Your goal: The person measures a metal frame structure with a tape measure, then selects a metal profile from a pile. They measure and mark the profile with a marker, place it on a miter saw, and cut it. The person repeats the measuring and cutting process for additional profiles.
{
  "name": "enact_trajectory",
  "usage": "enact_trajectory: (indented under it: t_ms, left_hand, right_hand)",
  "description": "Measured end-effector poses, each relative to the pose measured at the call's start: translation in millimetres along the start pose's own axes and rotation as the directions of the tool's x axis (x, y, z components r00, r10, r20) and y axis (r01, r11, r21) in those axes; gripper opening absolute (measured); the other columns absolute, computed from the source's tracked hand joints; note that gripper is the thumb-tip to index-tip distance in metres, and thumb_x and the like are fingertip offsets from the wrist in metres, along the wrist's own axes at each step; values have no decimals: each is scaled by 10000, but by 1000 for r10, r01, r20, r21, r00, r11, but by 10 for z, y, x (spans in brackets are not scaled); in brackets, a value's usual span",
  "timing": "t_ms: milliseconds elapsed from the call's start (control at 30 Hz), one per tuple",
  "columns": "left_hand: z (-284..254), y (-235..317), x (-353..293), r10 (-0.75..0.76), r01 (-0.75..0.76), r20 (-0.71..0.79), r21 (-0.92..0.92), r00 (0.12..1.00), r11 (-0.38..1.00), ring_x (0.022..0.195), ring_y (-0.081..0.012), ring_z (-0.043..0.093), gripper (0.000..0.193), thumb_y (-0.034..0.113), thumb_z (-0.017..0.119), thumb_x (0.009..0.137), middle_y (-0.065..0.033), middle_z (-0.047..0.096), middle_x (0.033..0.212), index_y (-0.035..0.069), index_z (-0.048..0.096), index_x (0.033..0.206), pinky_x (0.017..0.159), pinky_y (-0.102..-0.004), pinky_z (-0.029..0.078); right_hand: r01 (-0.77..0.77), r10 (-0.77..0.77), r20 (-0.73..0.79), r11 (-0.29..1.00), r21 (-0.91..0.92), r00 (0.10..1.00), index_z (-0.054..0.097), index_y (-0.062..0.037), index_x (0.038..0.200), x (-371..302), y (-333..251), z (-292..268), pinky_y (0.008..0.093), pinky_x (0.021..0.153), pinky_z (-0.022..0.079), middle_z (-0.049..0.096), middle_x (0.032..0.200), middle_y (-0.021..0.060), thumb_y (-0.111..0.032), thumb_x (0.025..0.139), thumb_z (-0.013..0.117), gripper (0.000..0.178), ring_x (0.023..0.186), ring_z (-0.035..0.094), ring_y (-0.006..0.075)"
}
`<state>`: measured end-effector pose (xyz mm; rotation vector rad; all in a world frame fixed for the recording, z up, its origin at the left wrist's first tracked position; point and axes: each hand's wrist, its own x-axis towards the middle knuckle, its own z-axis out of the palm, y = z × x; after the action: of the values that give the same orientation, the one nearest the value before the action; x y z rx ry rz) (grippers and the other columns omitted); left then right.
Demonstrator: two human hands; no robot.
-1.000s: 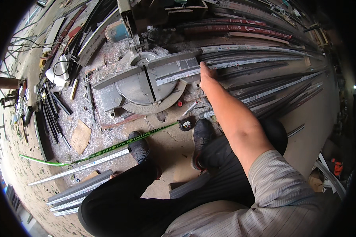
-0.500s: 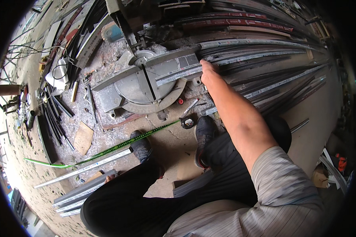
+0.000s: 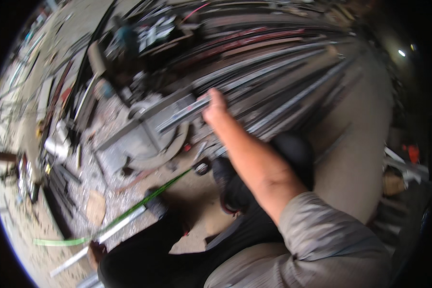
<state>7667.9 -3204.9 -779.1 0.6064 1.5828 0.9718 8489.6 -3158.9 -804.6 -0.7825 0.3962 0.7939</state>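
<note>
My right hand (image 3: 215, 106) is closed round one end of a short grey metal profile (image 3: 183, 115). The profile lies on the base of a mitre saw (image 3: 132, 139), against its fence; its other end reaches over the round turntable. Beside my left knee, my left hand (image 3: 96, 253) shows only in part, smeared by motion, so its fingers do not read. It is near a long pale metal profile (image 3: 74, 261) on the floor. A green tape measure blade (image 3: 139, 204) stretches along the floor from its black case (image 3: 202, 166), close to my shoes.
Long metal profiles (image 3: 293, 98) are piled on the floor to the right of the saw. Loose wires and offcuts lie at left, with a piece of cardboard (image 3: 96, 207). An orange object (image 3: 413, 153) stands at the far right.
The view has swung and blurred, shifting the saw leftward and down in it. My left hand has moved from the stacked profiles to beside the long pale one. My right hand keeps its hold.
</note>
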Motion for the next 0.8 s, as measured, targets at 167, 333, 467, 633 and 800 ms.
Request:
enact_trajectory:
  t_ms: [167,333,467,633,800]
  left_hand:
    - [1571,1082,-919,391,-389,-129,42,911,920,897,-167,606,492,457,470,1126,-53,669,1002,18,618,1292,834,-309,500]
    - [2805,2002,-2465,658,-783,436,233,614,576,1024,-287,666,465,350,551,1120,-177,683,1116,-87,663,1232,903,-354,531]
    - [3642,2097,-2957,493,-806,638,475,591,352,912,-190,633,412,348,512,1119,-80,676,989,-28,667,1184,839,-335,493]
    - [4333,2026,-3136,425,-907,801,359,421,222,1010,-277,676,295,106,684,970,-160,699,1095,-33,642,1227,929,-396,531]
    - [4846,1872,-3146,377,-943,883,326,280,-63,1109,-379,646,356,192,723,963,-206,665,1182,-11,651,1247,982,-467,502]
  right_hand:
    - [173,-160,-363,985,4,918,565,-70,973,-252,-531,354,346,509,470,528,760,48,-211,994,734,221,592,491,177]
    - [119,-123,-340,992,-32,932,551,-56,921,-683,-750,681,330,457,435,509,694,38,-224,984,723,249,544,478,168]
    - [140,-140,-321,990,-22,937,541,-57,909,-899,-901,714,325,502,442,497,698,30,-226,1002,706,254,563,474,157]
    - [171,-159,-225,985,36,961,553,60,1011,-1047,-904,594,334,500,504,603,814,117,-174,940,642,261,578,563,193]
    - [27,5,-231,990,137,973,527,-61,873,-1406,-728,579,318,514,526,540,745,38,-214,1022,671,258,558,527,153]
